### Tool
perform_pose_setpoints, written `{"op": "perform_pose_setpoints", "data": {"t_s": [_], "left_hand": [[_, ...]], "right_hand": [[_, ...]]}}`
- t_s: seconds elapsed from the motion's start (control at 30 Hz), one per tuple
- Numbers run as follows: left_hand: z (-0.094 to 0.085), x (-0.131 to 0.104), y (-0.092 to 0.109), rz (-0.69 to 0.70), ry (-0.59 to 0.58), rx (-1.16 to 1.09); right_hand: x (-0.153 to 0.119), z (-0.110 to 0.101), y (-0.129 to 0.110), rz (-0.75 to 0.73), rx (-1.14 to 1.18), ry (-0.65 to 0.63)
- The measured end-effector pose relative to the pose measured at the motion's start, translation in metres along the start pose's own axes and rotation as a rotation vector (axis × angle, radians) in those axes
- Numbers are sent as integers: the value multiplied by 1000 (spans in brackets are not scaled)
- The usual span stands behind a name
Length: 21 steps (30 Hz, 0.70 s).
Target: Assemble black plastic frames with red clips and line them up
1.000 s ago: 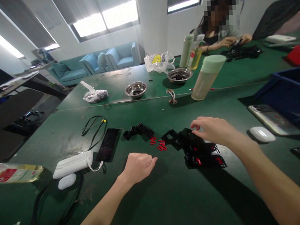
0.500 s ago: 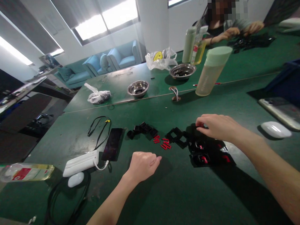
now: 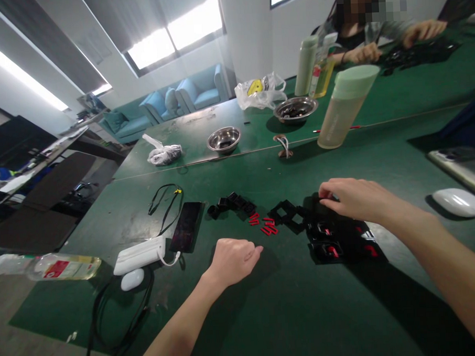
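My left hand (image 3: 235, 259) rests on the green table (image 3: 244, 324), its fingers curled closed, with nothing visible in it. Just beyond it lie several small red pieces (image 3: 268, 226) and a row of small black parts (image 3: 233, 202). My right hand (image 3: 350, 196) is over the far edge of a group of glossy black parts with red pieces in them (image 3: 331, 250); its fingers are bent together, and what they hold, if anything, is hidden. Flat black square frames (image 3: 288, 215) lie left of the right hand.
Beyond the hands are metal bowls (image 3: 224, 140), a green-lidded bottle (image 3: 347, 107) and a plastic bag (image 3: 260, 92). A phone (image 3: 187, 227), white power bank (image 3: 138, 254) and cables lie left; a white mouse (image 3: 461, 202) lies right. Across the table, a person handles black parts.
The view has shifted, so the table items appear slightly further right. Both my hands keep nearly the same place and pose over the table. The other person's hands have moved apart.
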<state>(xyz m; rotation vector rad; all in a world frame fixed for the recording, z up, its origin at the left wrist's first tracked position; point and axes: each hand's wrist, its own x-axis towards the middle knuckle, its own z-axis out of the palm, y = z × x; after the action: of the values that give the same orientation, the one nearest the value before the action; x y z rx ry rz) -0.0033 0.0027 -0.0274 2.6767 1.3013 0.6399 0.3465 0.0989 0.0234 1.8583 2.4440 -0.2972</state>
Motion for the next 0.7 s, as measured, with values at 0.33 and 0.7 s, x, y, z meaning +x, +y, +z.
{"op": "perform_pose_setpoints", "data": {"t_s": [0.33, 0.7], "left_hand": [[-1, 0, 0, -10, -26, 2], [-1, 0, 0, -11, -27, 5]], "right_hand": [[1, 0, 4, -40, 43, 10], [-4, -11, 0, 3, 51, 77]]}}
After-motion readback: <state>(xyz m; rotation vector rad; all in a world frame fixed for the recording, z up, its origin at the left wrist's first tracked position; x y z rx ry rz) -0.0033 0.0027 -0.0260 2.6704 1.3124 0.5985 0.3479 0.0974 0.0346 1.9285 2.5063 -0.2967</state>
